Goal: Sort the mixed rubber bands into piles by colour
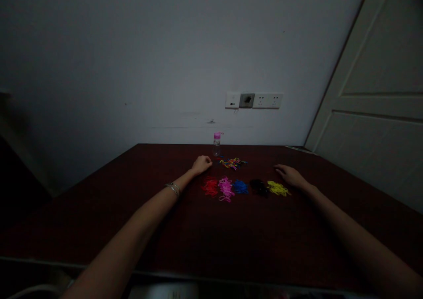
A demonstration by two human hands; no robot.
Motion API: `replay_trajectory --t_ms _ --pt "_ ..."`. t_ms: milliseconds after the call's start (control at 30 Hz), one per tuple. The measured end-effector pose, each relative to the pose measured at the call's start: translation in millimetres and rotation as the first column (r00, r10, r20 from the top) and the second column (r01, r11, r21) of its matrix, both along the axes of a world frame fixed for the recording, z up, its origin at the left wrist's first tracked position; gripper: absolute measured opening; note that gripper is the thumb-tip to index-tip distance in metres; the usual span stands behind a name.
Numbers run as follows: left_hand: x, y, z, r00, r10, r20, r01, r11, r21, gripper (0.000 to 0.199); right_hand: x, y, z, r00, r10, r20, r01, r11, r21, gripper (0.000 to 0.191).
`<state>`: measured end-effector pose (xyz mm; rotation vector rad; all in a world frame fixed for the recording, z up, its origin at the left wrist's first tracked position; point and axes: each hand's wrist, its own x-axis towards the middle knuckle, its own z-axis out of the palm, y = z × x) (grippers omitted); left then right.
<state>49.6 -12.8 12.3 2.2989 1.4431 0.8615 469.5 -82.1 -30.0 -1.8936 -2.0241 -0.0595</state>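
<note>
Landmark: mixed heap [233,163], one, multicoloured, on the table [185,241]; pieces too small to count.

Nearer than the heap: five single-colour piles in a row, one each of red pile [210,187], pink pile [226,188], blue pile [240,187], black pile [259,187], yellow pile [278,188]; gaps presumably keep most colours separate.

Right of the heap, well apart: right hand [291,175], fingers loosely extended, nothing visible held; probably resting.

Left of the heap, near: left hand [201,163], fingers curled; cannot tell whether it grips anything.

Just beyond the heap, leftward: one clear bottle [217,148], pink-capped, upright, perhaps set back for working room.
</note>
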Motion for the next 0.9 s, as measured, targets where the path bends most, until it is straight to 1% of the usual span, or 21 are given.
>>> replay_trajectory --t_ms 167,300,400,600,733,833,900 --pt "22 -2 5.9 0.994 0.046 -0.103 -0.05 0.998 -0.036 0.022 0 -2 -3.1 1.0 -0.017 0.012 0.017 0.999 0.027 0.043" --pt "37 1 2.7 0.976 0.101 -0.192 -0.11 0.993 -0.039 0.022 -2 -4 -2.4 0.999 -0.026 0.023 0.025 0.999 0.03 0.043" --pt "43 2 -0.1 0.967 0.117 -0.228 -0.126 0.992 -0.027 0.021 -4 -5 -1.1 0.999 -0.039 0.02 0.038 0.999 0.02 0.044" --pt "49 -2 -1.3 0.958 0.162 -0.237 -0.168 0.986 -0.008 0.019 -4 -3 -2.2 0.999 -0.047 0.011 0.047 0.998 0.032 0.042" --pt "48 -5 -1.8 0.959 0.164 -0.232 -0.163 0.986 0.024 0.02 -4 -3 -2.7 0.999 -0.045 0.006 0.045 0.998 0.042 0.041" --pt "47 -7 -2.1 0.977 0.147 -0.157 -0.146 0.989 0.019 0.02 -5 -4 -1.8 0.998 -0.056 -0.006 0.057 0.998 0.041 0.041" --pt "47 -9 -2.3 0.992 0.083 -0.09 -0.083 0.997 0.007 0.019 -7 -4 -0.9 0.998 -0.059 -0.01 0.059 0.998 0.035 0.041"
